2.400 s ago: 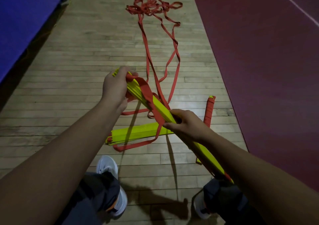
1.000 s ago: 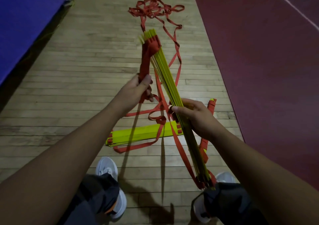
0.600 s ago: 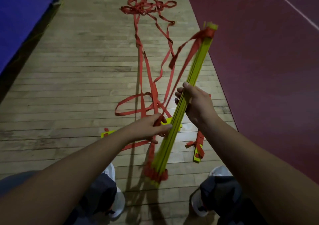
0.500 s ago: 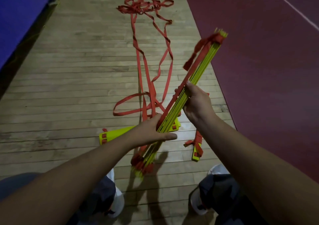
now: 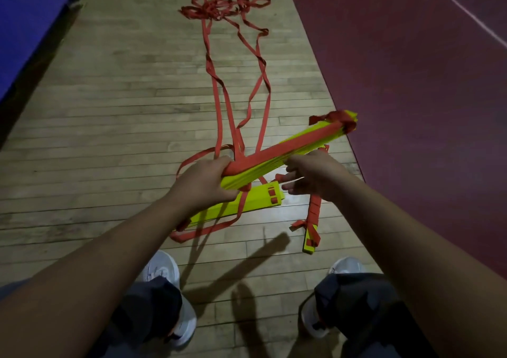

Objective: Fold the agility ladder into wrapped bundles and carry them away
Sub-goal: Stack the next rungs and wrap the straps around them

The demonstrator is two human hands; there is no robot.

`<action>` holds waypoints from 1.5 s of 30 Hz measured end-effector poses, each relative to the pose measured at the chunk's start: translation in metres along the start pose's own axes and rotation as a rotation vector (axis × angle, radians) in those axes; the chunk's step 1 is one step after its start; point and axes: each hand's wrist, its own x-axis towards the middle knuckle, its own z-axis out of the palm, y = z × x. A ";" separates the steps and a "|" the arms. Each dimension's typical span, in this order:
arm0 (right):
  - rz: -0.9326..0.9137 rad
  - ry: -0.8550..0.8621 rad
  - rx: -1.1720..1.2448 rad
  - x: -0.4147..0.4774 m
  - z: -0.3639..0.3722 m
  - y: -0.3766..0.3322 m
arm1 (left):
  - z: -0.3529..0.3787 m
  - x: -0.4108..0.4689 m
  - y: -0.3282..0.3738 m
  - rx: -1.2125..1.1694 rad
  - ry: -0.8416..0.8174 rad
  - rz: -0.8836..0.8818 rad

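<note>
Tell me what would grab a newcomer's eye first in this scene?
A bright yellow bundle of rungs, banded with red strap, slants across the centre: the left hand grips its near end, the right hand sits by its middle. Long red straps trail from it over the wooden floor to a tangle farther off.

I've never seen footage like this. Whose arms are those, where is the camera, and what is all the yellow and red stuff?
No machine here: a person wears one camera on the head, looking down at their own arms. The left hand grips the near end of a stack of yellow rungs with red strap wound round it. The right hand touches its middle; whether those fingers grip is unclear. On the wooden floor lie a flat yellow bundle, a narrow wrapped bundle and long loose red strap.
</note>
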 end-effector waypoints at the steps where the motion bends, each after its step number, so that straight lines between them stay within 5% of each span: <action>1: -0.076 0.009 -0.087 -0.004 -0.002 -0.001 | -0.003 0.001 -0.002 0.062 -0.004 0.017; 5: -0.625 0.166 -0.492 -0.019 -0.003 -0.011 | -0.017 0.001 -0.008 0.259 -0.075 0.085; 7: -0.709 0.067 -0.628 -0.019 0.003 -0.015 | -0.022 0.000 -0.008 0.288 -0.140 0.129; 13: -0.552 -0.380 -0.929 -0.005 0.023 -0.005 | -0.024 -0.007 0.004 0.285 -0.248 0.235; 25: -0.543 -0.345 -0.867 -0.005 0.009 -0.004 | -0.049 -0.007 0.005 0.568 -0.204 0.216; 31: -0.307 -0.554 -0.577 -0.012 0.013 -0.002 | -0.047 -0.010 0.001 0.486 -0.210 0.237; 36: -0.355 -0.502 -0.612 -0.009 0.015 0.001 | -0.053 -0.008 -0.005 0.118 -0.245 0.240; 45: -0.402 -0.462 -0.701 0.000 0.012 0.008 | -0.064 -0.002 -0.007 -0.003 -0.078 0.283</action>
